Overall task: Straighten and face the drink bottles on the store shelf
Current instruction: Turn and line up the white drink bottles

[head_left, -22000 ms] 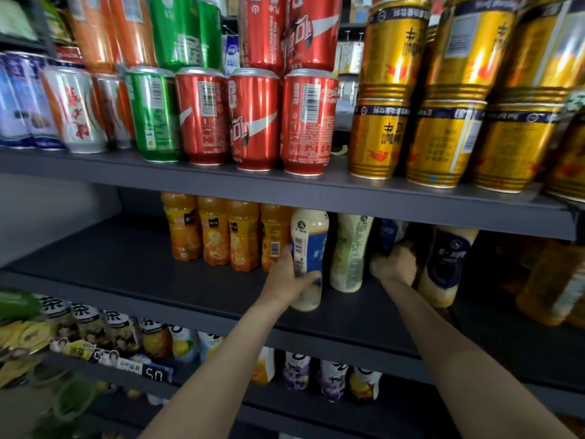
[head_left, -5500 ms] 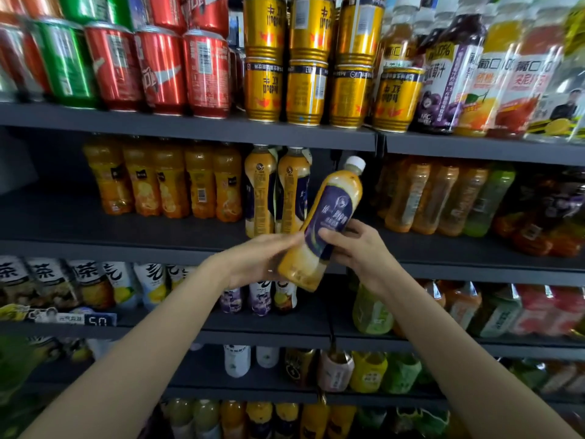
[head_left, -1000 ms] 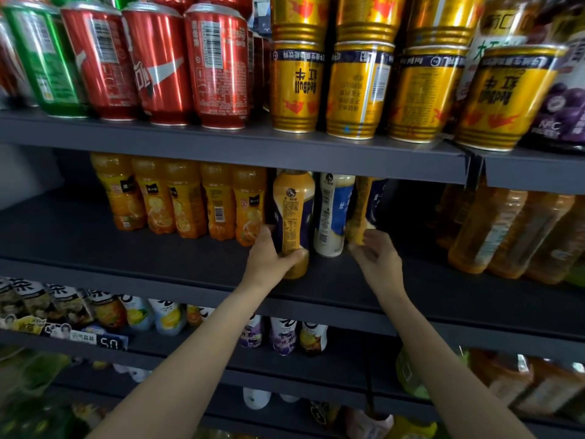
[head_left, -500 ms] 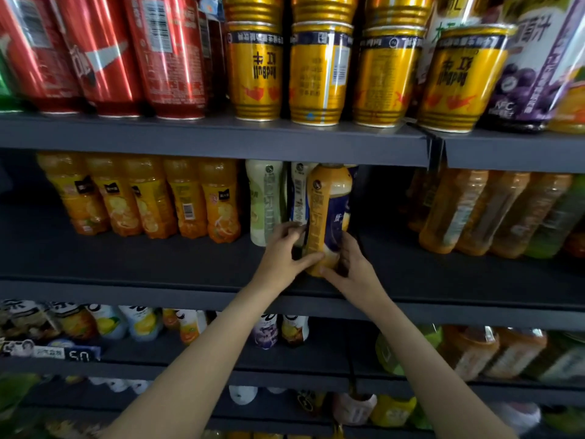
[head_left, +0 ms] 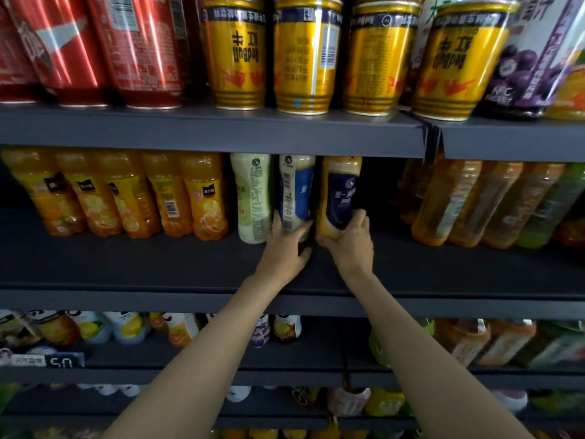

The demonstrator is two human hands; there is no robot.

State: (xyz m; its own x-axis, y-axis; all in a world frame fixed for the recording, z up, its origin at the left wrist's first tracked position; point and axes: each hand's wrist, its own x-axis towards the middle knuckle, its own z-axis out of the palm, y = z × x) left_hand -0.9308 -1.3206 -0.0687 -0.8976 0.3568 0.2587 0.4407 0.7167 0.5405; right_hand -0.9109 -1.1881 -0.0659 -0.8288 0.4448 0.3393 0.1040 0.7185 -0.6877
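Observation:
Three tall drink bottles stand side by side on the dark middle shelf (head_left: pixel 190 264). The pale green bottle (head_left: pixel 251 198) is on the left. My left hand (head_left: pixel 285 248) grips the base of the white bottle with a blue label (head_left: pixel 296 191) in the middle. My right hand (head_left: pixel 349 240) grips the base of the yellow bottle with a dark navy label (head_left: pixel 340 191), whose label faces outward. Both held bottles stand upright, their caps hidden behind the shelf above.
Several orange juice bottles (head_left: pixel 126 194) stand left of the three. Amber tea bottles (head_left: pixel 474 201) lean at the right. Red cans (head_left: pixel 95 49) and gold cans (head_left: pixel 304 52) fill the upper shelf. Small bottles (head_left: pixel 126 327) line the lower shelves.
The yellow navy-label bottle has moved right, beside the blue-label bottle, and stands deeper on the shelf. My left hand shifted from it to the blue-label bottle. The view has come closer.

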